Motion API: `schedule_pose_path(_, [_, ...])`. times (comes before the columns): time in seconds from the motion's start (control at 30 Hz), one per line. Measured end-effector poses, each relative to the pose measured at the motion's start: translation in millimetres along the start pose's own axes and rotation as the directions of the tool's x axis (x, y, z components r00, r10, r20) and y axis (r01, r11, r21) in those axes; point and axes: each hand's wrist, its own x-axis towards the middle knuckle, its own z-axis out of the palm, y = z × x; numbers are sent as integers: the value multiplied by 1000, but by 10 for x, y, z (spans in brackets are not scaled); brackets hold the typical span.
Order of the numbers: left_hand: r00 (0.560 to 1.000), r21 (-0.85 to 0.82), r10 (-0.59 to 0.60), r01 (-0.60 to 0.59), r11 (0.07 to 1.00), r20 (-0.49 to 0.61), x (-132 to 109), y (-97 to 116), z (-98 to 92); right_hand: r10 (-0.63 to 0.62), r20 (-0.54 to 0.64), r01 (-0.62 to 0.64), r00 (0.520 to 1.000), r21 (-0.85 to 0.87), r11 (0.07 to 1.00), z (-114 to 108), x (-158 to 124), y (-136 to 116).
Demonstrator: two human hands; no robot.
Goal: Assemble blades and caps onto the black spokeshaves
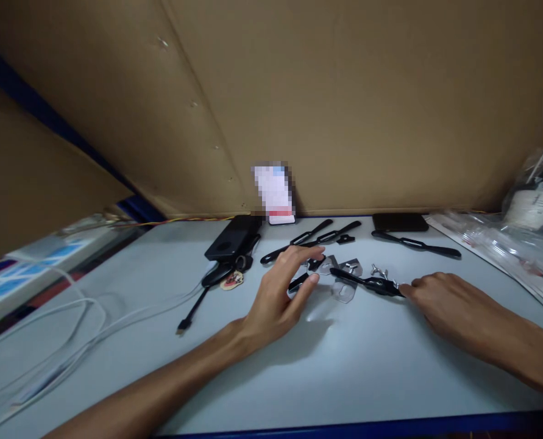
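In the head view my right hand (454,305) is closed round one end of a black spokeshave (381,285), whose other handle points left. My left hand (280,286) hovers over the table with thumb and index finger apart. A small black clamp piece (315,264) lies by its fingertips; I cannot tell whether they touch. Beneath and beside it are a black bar-shaped piece (297,283) and several flat metal blades (344,291), some in clear wrapping. Silver thumb screws (379,272) lie behind the spokeshave.
More black spokeshave bodies (415,244) lie farther back. A phone (275,192) leans on the cardboard wall (344,91). At left are a black power bank (232,238), white cables (92,305) and a power strip (47,268); plastic bags (495,244) cover the right side.
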Motion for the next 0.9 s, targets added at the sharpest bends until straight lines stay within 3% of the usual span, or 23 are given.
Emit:
schedule_pose_path(0.1, [1000, 3, -3, 3, 1000, 9, -4, 3, 0, -56, -30, 54, 998, -54, 997, -27, 52, -93])
schedule_pose_path(0.23, [1000, 2, 17, -17, 1000, 6, -17, 14, 6, -180, -95, 165, 979, -145, 975, -37, 76, -416])
schedule_pose_path(0.37, [996, -22, 75, -74, 997, 54, -16, 27, 5, -238, -67, 229, 969, -126, 965, -64, 14, -555])
schedule_pose_path(0.53, [932, -68, 218, -207, 976, 290, -17, 12, -19, -69, 11, 67, 998, 101, 993, -271, 116, -275])
schedule_pose_path(0.63, [861, -33, 195, -204, 978, 469, -41, -7, -11, 145, 61, -148, 988, 51, 988, -369, 208, -29])
schedule_pose_path(0.7, [828, -14, 177, -201, 980, 533, -63, -15, 1, 200, 137, -206, 970, 31, 978, -394, 230, 97])
schedule_pose_path(0.77, [833, 2, 178, -211, 978, 524, -83, -17, 8, 193, 187, -209, 963, 70, 975, -394, 230, 169])
schedule_pose_path(0.9, [884, 21, 176, -205, 978, 432, -104, 2, 1, 169, 201, -200, 965, 148, 969, -346, 241, 177])
